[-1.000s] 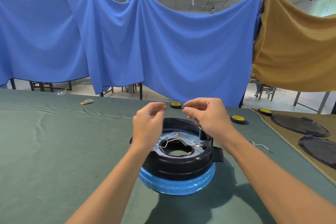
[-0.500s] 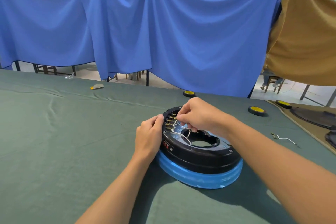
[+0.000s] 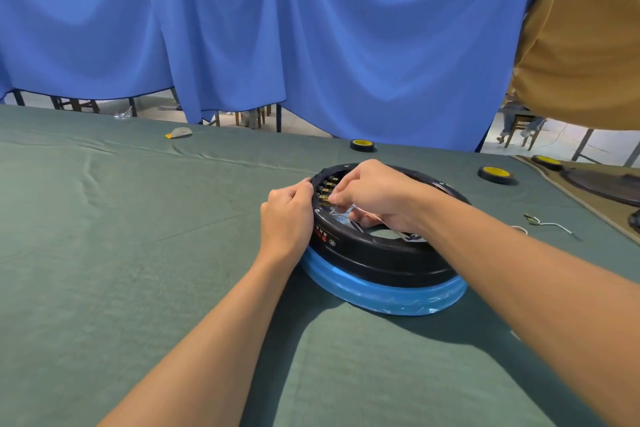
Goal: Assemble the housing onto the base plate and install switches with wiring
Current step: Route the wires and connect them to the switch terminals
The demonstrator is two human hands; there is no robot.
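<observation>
Black ring housing (image 3: 377,253) sitting on the blue-wrapped base plate (image 3: 381,291), right of centre on the green table cloth (image 3: 138,253), pretty much in the middle of the reach. Small red print on the housing's outer wall near the left side. Row of brass switch terminals (image 3: 325,189) lined up along the inner left edge of the ring, thin white wiring (image 3: 349,210) running from them down over the shiny inner plate.

Left hand (image 3: 289,215) curled against the outside of the housing at its left rim, thumb pressed up by the terminals, fingers closed onto the wall. Right hand (image 3: 375,198) reaching across the top of the ring from the right, thumb and forefinger pinched together right at one of the terminals, on what looks like the wire end; too small to say for sure what's between the fingertips. Other fingers tucked under, down inside the opening.

Further out: loose bit of white wire with a connector (image 3: 547,224) lying on the cloth to the right, well apart from the housing. Yellow-centred black tape rolls (image 3: 497,174) beyond that, another one (image 3: 362,144) near the far table edge. Small grey and yellow scrap (image 3: 180,132) far left. Dark round parts (image 3: 606,184) on a tan mat at the right edge. Blue drape (image 3: 277,28) hung behind everything, tan drape (image 3: 581,38) next to it.
</observation>
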